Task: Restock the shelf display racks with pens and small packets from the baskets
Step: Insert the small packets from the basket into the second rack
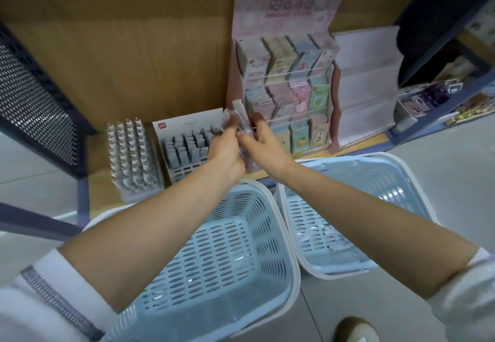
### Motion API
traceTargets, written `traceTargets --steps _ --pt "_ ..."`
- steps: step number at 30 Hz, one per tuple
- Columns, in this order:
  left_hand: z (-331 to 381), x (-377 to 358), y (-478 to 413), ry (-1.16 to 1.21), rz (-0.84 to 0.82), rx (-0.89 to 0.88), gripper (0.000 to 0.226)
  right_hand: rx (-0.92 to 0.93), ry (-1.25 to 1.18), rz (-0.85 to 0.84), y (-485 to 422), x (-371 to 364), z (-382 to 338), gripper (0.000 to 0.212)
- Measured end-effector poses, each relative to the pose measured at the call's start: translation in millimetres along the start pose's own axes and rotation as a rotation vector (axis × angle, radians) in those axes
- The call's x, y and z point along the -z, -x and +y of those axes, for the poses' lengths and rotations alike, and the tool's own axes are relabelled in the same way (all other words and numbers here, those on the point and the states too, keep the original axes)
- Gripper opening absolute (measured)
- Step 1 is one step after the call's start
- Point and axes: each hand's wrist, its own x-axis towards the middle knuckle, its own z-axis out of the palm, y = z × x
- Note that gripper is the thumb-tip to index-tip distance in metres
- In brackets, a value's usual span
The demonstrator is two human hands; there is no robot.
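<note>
fingers of the left hand (226, 146) grasp a bundle of clear plastic packets (239, 116); the right hand (262, 143) pinches it beside the pink tiered sticker rack (288, 74).

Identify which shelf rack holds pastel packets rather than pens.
The tall pink rack headed Embroidery Stickers; the white pen rack and grey pen rack left of it hold upright pens.

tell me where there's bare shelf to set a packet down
Bare shelf lies left of the pen rack, up to the mesh panel. Crowded from pen box to sticker rack, where left hand and right hand hold packets.
</note>
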Motion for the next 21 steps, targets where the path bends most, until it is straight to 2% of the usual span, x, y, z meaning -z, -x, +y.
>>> traceTargets --steps 4,8,12,15,19,21 --pt "19.9 16.1 -1.9 0.063 0.071 -0.025 0.023 -0.018 0.043 0.079 -8.5 -35.3 4.7 0.022" --pt "27.3 36.3 -6.8 -0.145 0.160 -0.094 0.023 0.014 0.165 0.162 -16.0 -50.5 11.8 0.005" --pt "35.6 58.0 -17.3 -0.393 0.194 -0.090 0.031 -0.036 0.085 0.132 -17.0 -55.0 11.4 0.011" --pt "43.9 67.5 -15.9 -0.395 0.142 -0.076 0.028 -0.060 0.043 0.128 -18.0 -59.3 7.8 0.006" --pt "60.3 77.5 -15.7 -0.418 0.134 -0.084 0.031 -0.116 -0.054 0.113 -25.2 -61.8 1.4 0.019" --pt "68.7 83.8 -15.8 -0.445 0.112 -0.102 0.021 -0.155 -0.162 0.122 -27.7 -61.4 -3.2 0.021"
